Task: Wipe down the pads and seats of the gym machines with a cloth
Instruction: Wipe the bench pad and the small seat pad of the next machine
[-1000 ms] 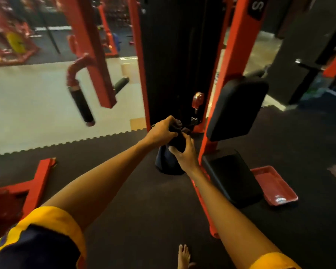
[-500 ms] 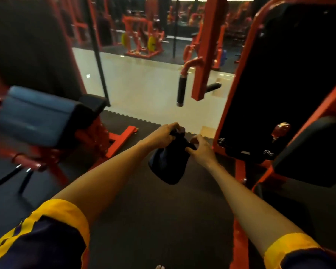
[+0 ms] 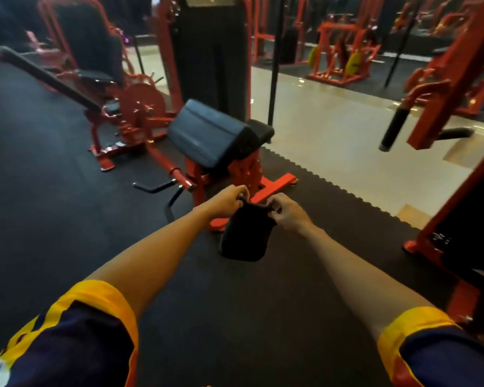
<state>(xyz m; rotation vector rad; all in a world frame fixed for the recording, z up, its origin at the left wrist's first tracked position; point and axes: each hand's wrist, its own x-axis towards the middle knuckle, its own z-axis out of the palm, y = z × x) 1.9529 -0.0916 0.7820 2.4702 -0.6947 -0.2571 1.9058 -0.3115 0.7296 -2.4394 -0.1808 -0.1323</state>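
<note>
Head view: left hand [image 3: 226, 201] and right hand [image 3: 287, 213] each pinch a top corner of the dark cloth [image 3: 243, 238], which hangs between them over the black rubber floor [image 3: 67, 219]. The angled pad [image 3: 207, 132] stands at 11 o'clock beyond them, its red base bar [image 3: 277, 184] at 12, and a hanging grip handle [image 3: 393, 129] at 2.

Dim, motion-blurred, wide-angle warped edges

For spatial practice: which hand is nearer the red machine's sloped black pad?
Left. The left hand hangs below the sloped black pad; the right hand is farther right.
</note>
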